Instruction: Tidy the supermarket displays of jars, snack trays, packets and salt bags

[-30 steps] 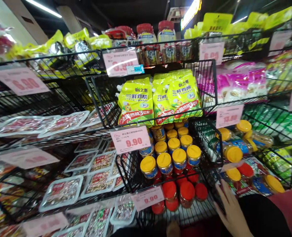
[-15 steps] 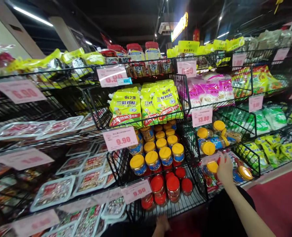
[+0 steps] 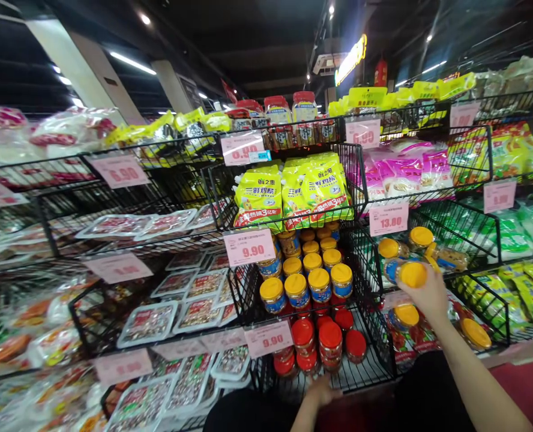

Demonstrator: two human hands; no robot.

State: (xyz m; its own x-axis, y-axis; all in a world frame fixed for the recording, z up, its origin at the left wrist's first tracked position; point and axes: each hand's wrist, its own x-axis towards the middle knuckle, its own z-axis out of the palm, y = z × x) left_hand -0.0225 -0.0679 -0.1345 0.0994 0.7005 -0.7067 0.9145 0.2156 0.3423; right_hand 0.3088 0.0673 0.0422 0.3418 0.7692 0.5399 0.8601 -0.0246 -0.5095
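My right hand (image 3: 431,294) is closed around a jar with a yellow lid (image 3: 413,275), which lies tilted on the right-hand wire shelf. Beside it are other yellow-lidded jars, some lying on their sides, and one more jar (image 3: 405,315) sits just below my wrist. My left hand (image 3: 321,391) is low at the front of the middle shelf, fingers apart and holding nothing, close under the red-lidded jars (image 3: 330,336). Its fingertips are partly blurred. Behind those, upright yellow-lidded jars (image 3: 319,284) with blue labels stand in rows.
Black wire dividers (image 3: 381,336) separate the bins. Yellow pouches (image 3: 318,189) fill the shelf above, and wrapped trays (image 3: 148,323) lie to the left. Pink price tags (image 3: 249,247) hang along the shelf fronts. My dark-clothed knees (image 3: 433,390) are close below.
My right hand has moved up from the lower bin and now grips a yellow-lidded jar. The view has swung left, and my left hand shows more at the shelf front.
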